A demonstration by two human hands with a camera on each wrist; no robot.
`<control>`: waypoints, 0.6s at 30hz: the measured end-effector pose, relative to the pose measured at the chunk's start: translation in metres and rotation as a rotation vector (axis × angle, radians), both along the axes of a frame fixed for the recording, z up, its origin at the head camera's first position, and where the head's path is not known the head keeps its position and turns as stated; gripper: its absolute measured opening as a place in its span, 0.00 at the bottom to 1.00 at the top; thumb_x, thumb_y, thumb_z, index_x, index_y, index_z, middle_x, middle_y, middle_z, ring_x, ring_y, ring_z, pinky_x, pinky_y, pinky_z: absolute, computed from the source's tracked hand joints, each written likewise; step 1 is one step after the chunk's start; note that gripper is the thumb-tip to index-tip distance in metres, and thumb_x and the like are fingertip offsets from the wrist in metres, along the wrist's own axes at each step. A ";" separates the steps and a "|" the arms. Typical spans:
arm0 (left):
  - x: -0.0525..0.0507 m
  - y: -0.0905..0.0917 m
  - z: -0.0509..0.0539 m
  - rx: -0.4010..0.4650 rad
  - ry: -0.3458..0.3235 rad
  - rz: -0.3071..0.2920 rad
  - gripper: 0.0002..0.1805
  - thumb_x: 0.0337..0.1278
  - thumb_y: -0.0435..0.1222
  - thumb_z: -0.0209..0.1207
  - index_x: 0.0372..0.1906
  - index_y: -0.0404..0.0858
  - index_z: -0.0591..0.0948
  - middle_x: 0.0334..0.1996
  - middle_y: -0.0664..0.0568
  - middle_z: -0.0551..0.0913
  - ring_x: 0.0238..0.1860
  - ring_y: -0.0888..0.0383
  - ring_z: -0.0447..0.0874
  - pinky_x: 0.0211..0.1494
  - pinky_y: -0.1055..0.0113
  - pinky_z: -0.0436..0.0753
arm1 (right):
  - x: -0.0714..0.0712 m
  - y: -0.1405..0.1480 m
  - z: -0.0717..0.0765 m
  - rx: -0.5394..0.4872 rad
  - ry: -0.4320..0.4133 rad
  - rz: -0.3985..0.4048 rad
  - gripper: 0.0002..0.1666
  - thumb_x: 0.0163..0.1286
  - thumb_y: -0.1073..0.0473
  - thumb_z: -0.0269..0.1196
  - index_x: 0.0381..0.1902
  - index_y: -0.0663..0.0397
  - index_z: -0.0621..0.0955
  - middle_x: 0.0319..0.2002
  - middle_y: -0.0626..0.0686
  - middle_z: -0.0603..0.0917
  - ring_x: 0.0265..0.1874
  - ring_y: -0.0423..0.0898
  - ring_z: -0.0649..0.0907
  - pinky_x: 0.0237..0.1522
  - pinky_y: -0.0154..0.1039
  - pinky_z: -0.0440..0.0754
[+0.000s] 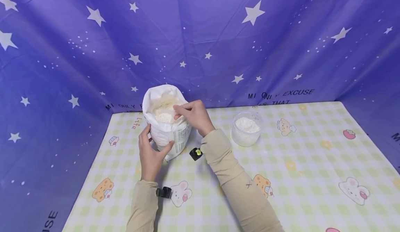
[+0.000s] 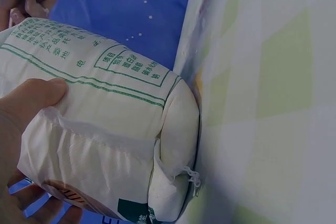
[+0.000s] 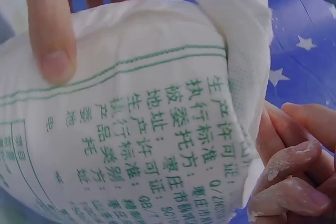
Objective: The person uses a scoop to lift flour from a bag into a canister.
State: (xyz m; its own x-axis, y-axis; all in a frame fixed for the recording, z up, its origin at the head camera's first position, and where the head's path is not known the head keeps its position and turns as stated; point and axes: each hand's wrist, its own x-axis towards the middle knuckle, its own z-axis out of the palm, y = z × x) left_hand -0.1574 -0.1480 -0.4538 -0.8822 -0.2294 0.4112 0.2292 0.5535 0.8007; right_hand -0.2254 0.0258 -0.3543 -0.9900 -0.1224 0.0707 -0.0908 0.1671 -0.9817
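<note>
A white woven flour bag (image 1: 170, 134) with green print stands at the back left, its mouth wide and pale flour (image 1: 165, 115) showing inside. My left hand (image 1: 151, 154) grips the bag's lower side, thumb on the printed face (image 2: 105, 82) and fingers round the other side. At the mouth's right edge is my right hand (image 1: 195, 115), its fingers bent and their tips inside the rim. White powder coats the right fingers (image 3: 289, 182) in the right wrist view. Whether they pinch anything is hidden.
A clear round tub (image 1: 246, 138) with white powder in it stands right of the bag. The table wears a green checked cloth (image 1: 312, 176) with cartoon prints. Close behind the bag hangs a blue star-patterned curtain (image 1: 212, 82).
</note>
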 end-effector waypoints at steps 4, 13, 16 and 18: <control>0.001 0.000 0.000 0.007 0.000 0.004 0.51 0.44 0.40 0.76 0.73 0.37 0.61 0.68 0.43 0.65 0.68 0.49 0.65 0.69 0.55 0.73 | -0.002 -0.004 -0.002 -0.016 -0.011 0.005 0.16 0.67 0.52 0.67 0.29 0.61 0.90 0.22 0.55 0.88 0.21 0.39 0.69 0.23 0.30 0.65; 0.002 -0.001 0.000 0.015 -0.005 0.006 0.51 0.44 0.38 0.76 0.73 0.38 0.61 0.69 0.44 0.65 0.68 0.50 0.64 0.69 0.55 0.72 | -0.004 -0.002 -0.004 -0.074 -0.059 -0.043 0.16 0.67 0.52 0.66 0.30 0.58 0.90 0.22 0.52 0.88 0.15 0.38 0.63 0.18 0.32 0.56; 0.002 0.000 0.001 0.012 0.006 -0.003 0.51 0.43 0.39 0.76 0.73 0.38 0.61 0.68 0.44 0.65 0.68 0.49 0.64 0.69 0.54 0.72 | -0.006 0.005 -0.007 -0.161 -0.079 -0.075 0.15 0.67 0.52 0.67 0.33 0.60 0.90 0.22 0.51 0.88 0.20 0.32 0.70 0.25 0.28 0.65; 0.001 0.000 0.001 0.008 0.010 -0.007 0.51 0.43 0.39 0.76 0.73 0.38 0.61 0.68 0.43 0.65 0.68 0.49 0.64 0.69 0.53 0.72 | -0.008 0.009 -0.009 -0.213 -0.088 -0.078 0.16 0.68 0.53 0.66 0.35 0.62 0.89 0.21 0.49 0.88 0.21 0.33 0.69 0.28 0.27 0.65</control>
